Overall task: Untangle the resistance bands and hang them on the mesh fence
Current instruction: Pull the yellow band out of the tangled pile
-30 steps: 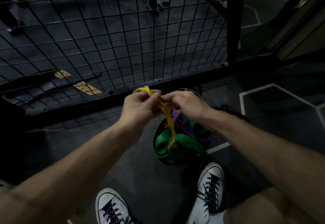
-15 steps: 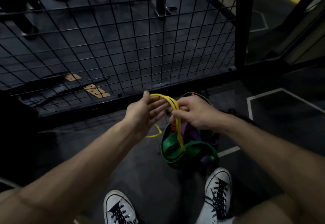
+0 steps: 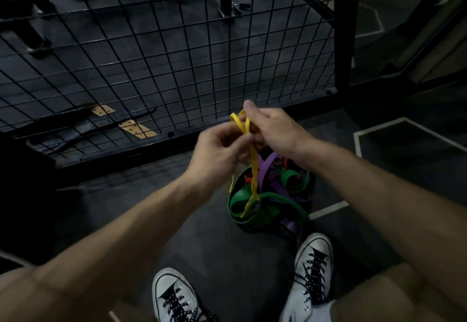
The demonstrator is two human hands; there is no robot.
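Note:
A thin yellow resistance band runs from between my two hands down into a tangled pile of bands on the floor. My left hand and my right hand both pinch the yellow band's upper loop, close together in front of the black mesh fence. The pile holds a wide green band, a purple band and bits of an orange one. The pile appears to sit in a dark round container whose rim I can barely make out.
My two white sneakers stand just behind the pile. A thick black fence post rises at the right end of the mesh. Behind the mesh lie dark straps with tan patches. White floor lines run to the right.
My hands rose with the yellow band and closed together again after the left hand opened briefly. The view tilted, so the pile and shoes sit a little further right.

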